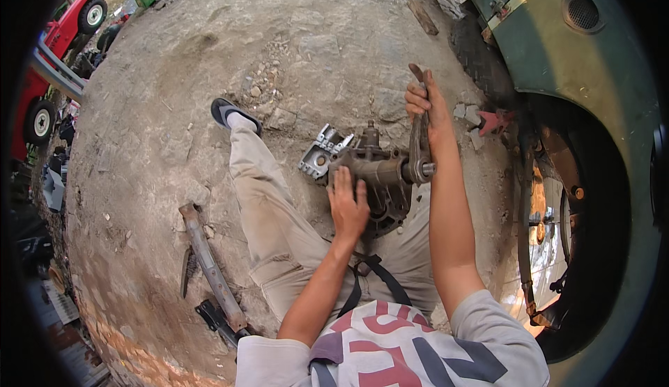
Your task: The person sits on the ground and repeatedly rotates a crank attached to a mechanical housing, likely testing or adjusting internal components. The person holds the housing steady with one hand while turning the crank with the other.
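Between my legs sits a greasy brown metal gearbox [380,172] with a ribbed body and a shaft at its right end. My left hand [348,206] lies on the left part of its housing, fingers stretched out. A dark steel lever arm [418,146] stands upright at the right end, its round eye around the shaft. Near its upper end, my right hand [433,105] has its fingers wrapped round it. A silver cast metal part [320,154] lies on the ground, close to the gearbox's left side.
To the right stands a green vehicle body [557,45] with an open wheel arch, a red jack stand [495,121] beside it. A long rusty metal bar [212,268] lies left of my leg. A red vehicle [73,21] is at the far left, on rocky ground.
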Motion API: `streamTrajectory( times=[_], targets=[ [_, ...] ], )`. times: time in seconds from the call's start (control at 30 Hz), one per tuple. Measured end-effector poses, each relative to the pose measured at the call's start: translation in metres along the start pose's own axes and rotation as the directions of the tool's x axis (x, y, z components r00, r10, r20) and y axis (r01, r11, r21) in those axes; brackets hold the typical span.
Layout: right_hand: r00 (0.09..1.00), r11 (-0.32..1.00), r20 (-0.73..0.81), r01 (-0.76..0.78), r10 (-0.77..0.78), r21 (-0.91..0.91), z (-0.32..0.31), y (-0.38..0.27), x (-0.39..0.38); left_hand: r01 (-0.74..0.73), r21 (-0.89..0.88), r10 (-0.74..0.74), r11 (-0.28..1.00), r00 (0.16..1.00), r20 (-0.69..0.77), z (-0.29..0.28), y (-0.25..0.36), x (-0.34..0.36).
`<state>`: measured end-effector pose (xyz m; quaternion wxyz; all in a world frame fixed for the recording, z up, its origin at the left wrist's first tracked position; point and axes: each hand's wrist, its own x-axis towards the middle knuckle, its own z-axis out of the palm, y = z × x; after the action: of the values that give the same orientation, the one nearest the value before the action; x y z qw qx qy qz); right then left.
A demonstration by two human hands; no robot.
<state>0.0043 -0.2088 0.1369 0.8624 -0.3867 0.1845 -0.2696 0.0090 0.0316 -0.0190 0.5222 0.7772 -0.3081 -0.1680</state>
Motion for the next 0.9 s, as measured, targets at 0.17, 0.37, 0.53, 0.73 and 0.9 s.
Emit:
streamTrajectory(
  times=[0.17,0.37,0.53,0.73,0.9],
  targets=[
    [0.999,1.000,-0.036,0.019,-0.019,0.002,0.003,0.000,-0.014,-0.376,-0.067,0.376,0.924,0.927,-0.006,-0.009,0.049,-0.015],
    [0.994,0.992,-0.079,0.068,-0.077,-0.102,-0.003,-0.007,-0.040,-0.311,-0.016,0.311,0.950,0.950,-0.013,-0.005,0.029,-0.010],
    [0.979,0.980,-0.168,0.085,-0.115,-0.179,0.003,-0.006,-0.040,-0.173,-0.128,0.165,0.977,0.984,-0.065,-0.006,0.020,-0.004],
    [0.982,0.976,-0.168,0.050,-0.087,-0.214,0.008,-0.005,-0.020,0.397,-0.652,-0.557,0.646,0.829,-0.047,-0.026,0.008,0.015],
    [0.971,0.971,-0.229,0.008,-0.065,-0.239,0.015,-0.001,0.014,0.172,-0.829,-0.655,0.531,0.704,-0.274,-0.035,0.000,0.030]
  ],
)
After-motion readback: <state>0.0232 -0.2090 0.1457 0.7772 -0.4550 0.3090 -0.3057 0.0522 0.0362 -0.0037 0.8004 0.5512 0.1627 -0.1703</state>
